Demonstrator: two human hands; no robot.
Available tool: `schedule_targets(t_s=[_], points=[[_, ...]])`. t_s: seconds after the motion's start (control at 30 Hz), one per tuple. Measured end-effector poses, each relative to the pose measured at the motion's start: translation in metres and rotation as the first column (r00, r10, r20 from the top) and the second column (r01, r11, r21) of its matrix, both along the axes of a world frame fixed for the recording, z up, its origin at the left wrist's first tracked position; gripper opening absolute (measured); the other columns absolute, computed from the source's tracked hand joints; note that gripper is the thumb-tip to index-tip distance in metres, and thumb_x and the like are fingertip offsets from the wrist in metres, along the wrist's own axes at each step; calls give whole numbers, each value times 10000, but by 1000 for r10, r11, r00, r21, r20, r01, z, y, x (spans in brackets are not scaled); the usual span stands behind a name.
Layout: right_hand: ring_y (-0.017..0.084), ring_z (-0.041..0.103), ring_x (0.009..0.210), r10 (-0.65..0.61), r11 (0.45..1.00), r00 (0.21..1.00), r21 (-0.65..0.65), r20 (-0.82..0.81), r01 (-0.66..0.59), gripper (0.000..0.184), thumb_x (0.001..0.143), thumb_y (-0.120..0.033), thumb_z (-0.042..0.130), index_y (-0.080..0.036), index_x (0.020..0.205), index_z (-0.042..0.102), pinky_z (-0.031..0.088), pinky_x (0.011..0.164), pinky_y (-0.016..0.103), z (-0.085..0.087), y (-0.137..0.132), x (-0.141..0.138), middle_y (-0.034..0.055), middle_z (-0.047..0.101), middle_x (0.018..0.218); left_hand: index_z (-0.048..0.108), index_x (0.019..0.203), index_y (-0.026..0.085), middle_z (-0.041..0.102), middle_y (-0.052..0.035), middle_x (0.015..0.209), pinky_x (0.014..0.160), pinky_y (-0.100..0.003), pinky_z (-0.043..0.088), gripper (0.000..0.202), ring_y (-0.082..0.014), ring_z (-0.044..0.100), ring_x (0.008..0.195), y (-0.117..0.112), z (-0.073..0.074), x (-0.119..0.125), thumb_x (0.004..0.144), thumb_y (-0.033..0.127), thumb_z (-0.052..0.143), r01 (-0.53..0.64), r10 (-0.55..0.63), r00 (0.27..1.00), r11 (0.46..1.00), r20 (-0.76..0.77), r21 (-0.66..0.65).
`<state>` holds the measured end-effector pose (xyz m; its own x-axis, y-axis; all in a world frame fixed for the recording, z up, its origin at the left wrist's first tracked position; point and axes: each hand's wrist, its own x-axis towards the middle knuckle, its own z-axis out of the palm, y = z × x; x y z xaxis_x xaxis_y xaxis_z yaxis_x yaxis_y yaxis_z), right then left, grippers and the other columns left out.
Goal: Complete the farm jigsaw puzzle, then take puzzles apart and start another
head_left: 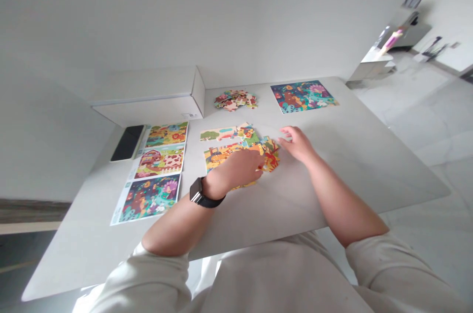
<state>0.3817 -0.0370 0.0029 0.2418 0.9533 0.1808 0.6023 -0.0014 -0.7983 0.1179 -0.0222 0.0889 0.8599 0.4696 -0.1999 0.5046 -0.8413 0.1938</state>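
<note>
**Left hand (236, 167) curled over jigsaw pieces (218, 157), right hand (297, 144) open beside them**

Head view, looking down on a pale grey table top (369, 165). The jigsaw pieces form a loose, partly joined cluster of brightly coloured cartoon scenery directly in front of the person, between the two hands.

Left hand: lies on top of the cluster and hides its middle, palm down, with the fingers bent downward at the cluster's right part. Whether a piece is pinched under the fingers cannot be told from this view. A black wristwatch (198, 192) sits on the left wrist.

Right hand: fingers extended and slightly spread, not clenched, holding nothing. It sits just right of the cluster, with the fingertips (284, 131) beside the orange-red pieces at that edge.

Surroundings: a separate strip of joined pieces (221, 134) lies just beyond the cluster, and a heap of loose puzzle pieces (235, 100) lies further out, well apart from both hands. Three printed picture sheets (158, 162) run in a column left of the cluster, and a fourth picture sheet (303, 96) lies at the far edge. Beyond the column are a black phone (127, 143) and a white cardboard box (148, 98). Cream sleeves (162, 273) are pushed up on both forearms.
</note>
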Motion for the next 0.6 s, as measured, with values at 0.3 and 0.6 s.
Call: schedule_targets(t_s=[0.3, 0.6], points=[[268, 731, 1060, 101, 991, 937, 45, 334, -123, 270, 1001, -311, 673, -237, 1242, 768, 588, 1010, 423, -4, -4, -14, 114, 757, 1163, 810, 1094, 240, 816, -68, 1083, 862, -334, 536, 241, -250, 748, 997, 42, 11, -22, 1045, 305, 583, -346, 289, 869, 935, 402, 74], [326, 601, 1409, 268, 963, 804, -146, 531, -225, 383, 1021, -369, 675, -261, 1379, 759, 450, 1240, 504, -11, 8, -30, 125, 668, 1521, 785, 1283, 296, 800, -62, 1272, 985, -372, 574, 306, -282, 741, 1150, 52, -24, -13, 997, 334, 681, -333, 320, 938, 939, 132, 90]])
